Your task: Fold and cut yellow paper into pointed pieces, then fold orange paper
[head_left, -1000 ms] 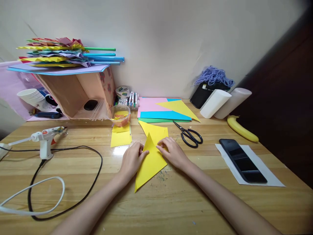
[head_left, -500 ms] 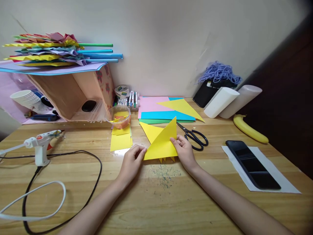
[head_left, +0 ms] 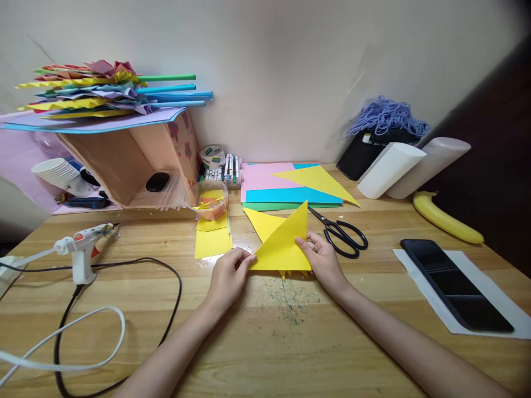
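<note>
A folded yellow paper triangle (head_left: pixel 284 243) stands tilted up off the wooden table (head_left: pixel 290 337) near its middle. My left hand (head_left: pixel 227 278) pinches the triangle's left corner against the table. My right hand (head_left: pixel 322 260) grips its right lower edge, thumb on the front. A few small yellow points stick out under the triangle's lower edge. Another yellow sheet (head_left: pixel 261 221) lies flat just behind it.
Black scissors (head_left: pixel 342 235) lie right of my hands. Coloured sheets (head_left: pixel 286 185) are stacked behind. Yellow squares (head_left: pixel 212 239) and a clear bowl (head_left: pixel 207 199) sit left. A glue gun (head_left: pixel 81 249) with cables is far left; a phone (head_left: pixel 454 284) on white paper and a banana (head_left: pixel 446 218) are right.
A second ago the yellow paper lay flat under both hands. It has since been folded and raised into an upright triangle, and the view has shifted slightly.
</note>
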Demonstrator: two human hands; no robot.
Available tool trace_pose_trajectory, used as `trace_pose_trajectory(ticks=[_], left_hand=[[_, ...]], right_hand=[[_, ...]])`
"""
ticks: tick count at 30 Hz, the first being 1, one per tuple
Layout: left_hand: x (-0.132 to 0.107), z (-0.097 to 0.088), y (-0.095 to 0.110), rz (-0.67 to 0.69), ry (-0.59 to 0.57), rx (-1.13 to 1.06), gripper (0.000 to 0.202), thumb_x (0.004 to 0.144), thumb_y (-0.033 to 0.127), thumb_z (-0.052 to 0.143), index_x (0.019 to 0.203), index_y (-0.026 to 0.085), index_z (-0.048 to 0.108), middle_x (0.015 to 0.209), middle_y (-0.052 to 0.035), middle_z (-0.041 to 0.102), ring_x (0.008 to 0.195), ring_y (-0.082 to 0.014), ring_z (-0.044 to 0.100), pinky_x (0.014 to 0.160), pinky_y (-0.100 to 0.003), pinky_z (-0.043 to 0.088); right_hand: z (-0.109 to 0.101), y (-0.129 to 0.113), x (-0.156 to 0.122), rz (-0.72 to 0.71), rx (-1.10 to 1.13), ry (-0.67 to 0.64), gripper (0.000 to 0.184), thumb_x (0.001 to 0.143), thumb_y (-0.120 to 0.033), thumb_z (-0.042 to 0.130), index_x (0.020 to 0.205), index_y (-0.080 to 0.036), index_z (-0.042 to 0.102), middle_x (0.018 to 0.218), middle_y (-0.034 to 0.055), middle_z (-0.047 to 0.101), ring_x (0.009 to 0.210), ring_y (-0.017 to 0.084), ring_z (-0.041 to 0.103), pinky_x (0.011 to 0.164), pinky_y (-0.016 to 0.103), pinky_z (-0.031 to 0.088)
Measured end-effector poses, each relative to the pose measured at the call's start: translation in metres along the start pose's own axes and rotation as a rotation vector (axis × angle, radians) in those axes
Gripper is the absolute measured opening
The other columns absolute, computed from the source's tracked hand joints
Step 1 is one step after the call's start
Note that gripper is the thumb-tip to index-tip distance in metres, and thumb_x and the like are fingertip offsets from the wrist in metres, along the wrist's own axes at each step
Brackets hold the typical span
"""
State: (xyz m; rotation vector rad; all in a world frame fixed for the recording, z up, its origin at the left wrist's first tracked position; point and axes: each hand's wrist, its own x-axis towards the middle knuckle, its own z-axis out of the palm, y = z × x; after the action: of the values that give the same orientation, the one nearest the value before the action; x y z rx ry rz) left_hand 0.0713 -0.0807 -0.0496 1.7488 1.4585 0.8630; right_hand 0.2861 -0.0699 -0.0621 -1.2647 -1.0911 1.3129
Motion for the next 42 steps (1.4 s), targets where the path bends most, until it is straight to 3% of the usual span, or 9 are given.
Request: trace_pose_trajectory(ticks=[5,9,12,14,21,27,32,38,42], left_hand=[[0.005,-0.014,-0.008,-0.043,0.061,0.025,0.028,0.083,0.038,0.044,0.070,0.017,0.058,0.067,-0.0001,0.059,0.062,-0.0133,0.052,0.058,-0.023,0.039],[0.005,-0.016,-0.005,0.152,0.064,0.247,0.023,0.079,0.034,0.053,0.093,0.020,0.063,0.089,-0.0051,0.060,0.086,-0.0194,0.055,0.076,-0.032,0.043],[0.000,-0.009,0.001,0.287,0.028,0.304,0.062,0.073,0.031,0.061,0.130,0.027,0.038,0.120,-0.0078,0.049,0.110,-0.0233,0.046,0.091,-0.038,0.040],[-0.003,-0.005,0.004,0.335,-0.044,0.307,0.076,0.071,0.031,0.064,0.136,0.029,0.024,0.128,-0.0086,0.042,0.117,-0.0242,0.042,0.094,-0.040,0.039],[-0.001,-0.007,-0.004,0.386,-0.081,0.316,0.051,0.079,0.034,0.055,0.127,0.025,0.039,0.124,-0.0092,0.048,0.114,-0.0228,0.045,0.095,-0.040,0.039],[-0.001,-0.008,-0.003,0.383,-0.100,0.343,0.063,0.068,0.042,0.066,0.123,0.022,0.044,0.120,-0.0108,0.052,0.109,-0.0255,0.049,0.091,-0.041,0.041],[-0.001,-0.009,-0.004,0.349,-0.092,0.342,0.043,0.074,0.038,0.060,0.112,0.020,0.052,0.110,-0.0093,0.057,0.101,-0.0230,0.053,0.087,-0.039,0.043],[-0.004,-0.009,0.000,0.368,-0.106,0.384,0.054,0.067,0.042,0.066,0.114,0.022,0.050,0.111,-0.0098,0.057,0.101,-0.0250,0.052,0.085,-0.040,0.043],[-0.003,-0.011,0.000,0.360,-0.129,0.396,0.040,0.073,0.038,0.062,0.108,0.021,0.053,0.106,-0.0089,0.058,0.097,-0.0228,0.054,0.081,-0.037,0.044]], right_hand=[[-0.007,-0.002,0.005,0.051,-0.145,-0.298,0.026,0.075,-0.041,0.061,0.072,-0.017,0.050,0.057,0.0000,0.063,0.046,0.009,0.055,0.045,0.019,0.043],[-0.009,-0.003,0.006,0.055,-0.135,-0.343,0.025,0.075,-0.039,0.061,0.070,-0.016,0.052,0.067,0.0034,0.066,0.055,0.010,0.059,0.055,0.022,0.047],[-0.008,-0.005,0.003,0.063,-0.125,-0.371,0.025,0.074,-0.038,0.062,0.070,-0.015,0.053,0.069,0.0034,0.066,0.058,0.010,0.058,0.058,0.024,0.046],[-0.008,-0.006,0.001,0.055,-0.136,-0.394,0.025,0.073,-0.038,0.063,0.069,-0.015,0.054,0.068,0.0030,0.065,0.059,0.011,0.057,0.058,0.024,0.045],[-0.010,-0.006,0.000,0.019,-0.147,-0.406,0.023,0.074,-0.036,0.062,0.068,-0.015,0.055,0.066,0.0010,0.062,0.059,0.010,0.055,0.056,0.023,0.042],[-0.009,-0.005,0.000,0.045,-0.120,-0.391,0.022,0.072,-0.032,0.065,0.067,-0.015,0.053,0.064,-0.0002,0.062,0.059,0.010,0.055,0.057,0.022,0.041],[-0.007,-0.005,-0.001,0.061,-0.098,-0.399,0.022,0.071,-0.031,0.066,0.066,-0.014,0.053,0.062,-0.0005,0.062,0.057,0.010,0.055,0.055,0.022,0.042],[-0.005,-0.006,-0.001,0.056,-0.104,-0.346,0.027,0.068,-0.034,0.068,0.062,-0.016,0.049,0.058,-0.0012,0.060,0.054,0.011,0.056,0.053,0.023,0.043],[-0.006,-0.002,0.000,0.034,-0.107,-0.331,0.029,0.067,-0.036,0.069,0.060,-0.016,0.048,0.058,-0.0019,0.059,0.053,0.010,0.055,0.051,0.022,0.043]])
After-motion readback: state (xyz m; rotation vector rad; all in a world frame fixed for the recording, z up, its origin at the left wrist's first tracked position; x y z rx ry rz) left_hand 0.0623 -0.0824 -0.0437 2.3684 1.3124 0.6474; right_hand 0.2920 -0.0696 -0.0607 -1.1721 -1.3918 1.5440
